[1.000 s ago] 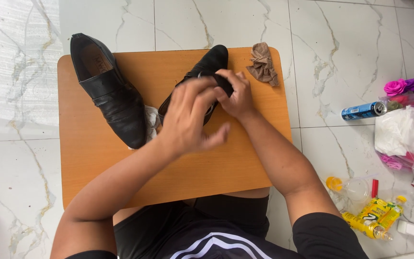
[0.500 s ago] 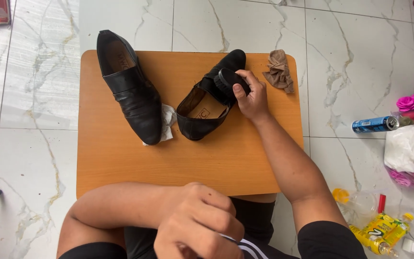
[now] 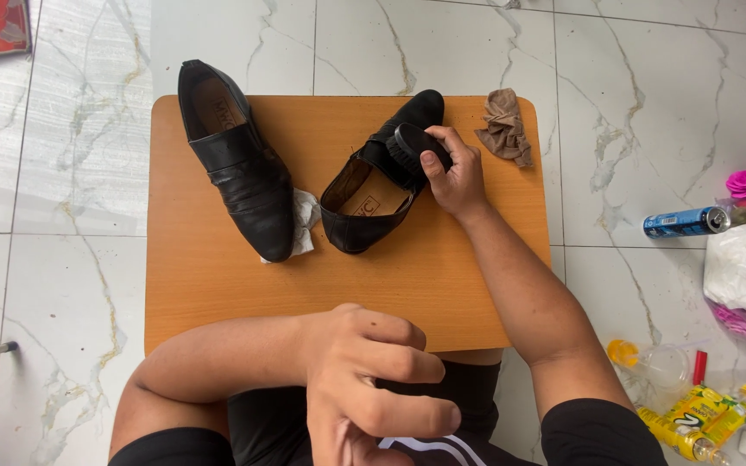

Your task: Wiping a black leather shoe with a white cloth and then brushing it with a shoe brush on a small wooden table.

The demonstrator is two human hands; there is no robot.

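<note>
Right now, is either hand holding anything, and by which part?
The right hand grips a black shoe brush around its back, bristles against the right-hand black shoe. The left hand holds nothing.

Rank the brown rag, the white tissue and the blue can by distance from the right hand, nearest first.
1. Brown rag: just right of the right hand, on the table.
2. White tissue: left, between the shoes.
3. Blue can: far right, on the floor.
</note>
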